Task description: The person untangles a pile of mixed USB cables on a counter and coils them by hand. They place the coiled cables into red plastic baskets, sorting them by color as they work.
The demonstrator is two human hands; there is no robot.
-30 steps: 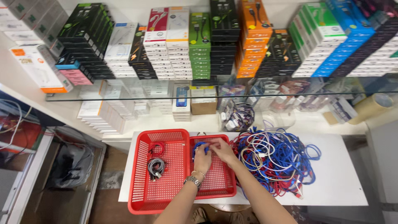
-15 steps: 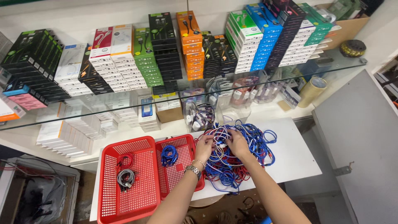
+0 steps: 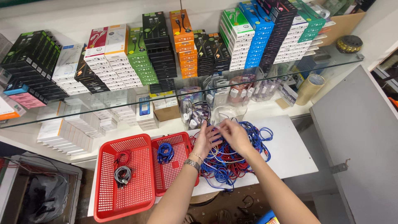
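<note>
A tangled heap of blue, red and white cables [image 3: 236, 159] lies on the white table [image 3: 290, 153]. Both hands rest on top of the heap. My left hand [image 3: 206, 140], with a bracelet at the wrist, has its fingers spread into the cables. My right hand [image 3: 233, 132] pinches at cable strands beside it; what exactly it grips is hard to make out. A small red basket [image 3: 181, 172] to the left holds a coiled blue cable [image 3: 165, 152]. A larger red basket [image 3: 124, 195] beside it holds a red cable and a grey coil [image 3: 122, 174].
A glass shelf [image 3: 124, 108] above the table carries stacks of boxed goods in several colours. Bagged accessories and small boxes stand behind the heap. A roll of tape [image 3: 309, 88] sits at the right. A grey panel [image 3: 356, 141] borders the table's right side.
A second ago both hands were over the small red basket with a blue cable. They have moved right onto the cable heap, and the coiled blue cable now lies in that basket.
</note>
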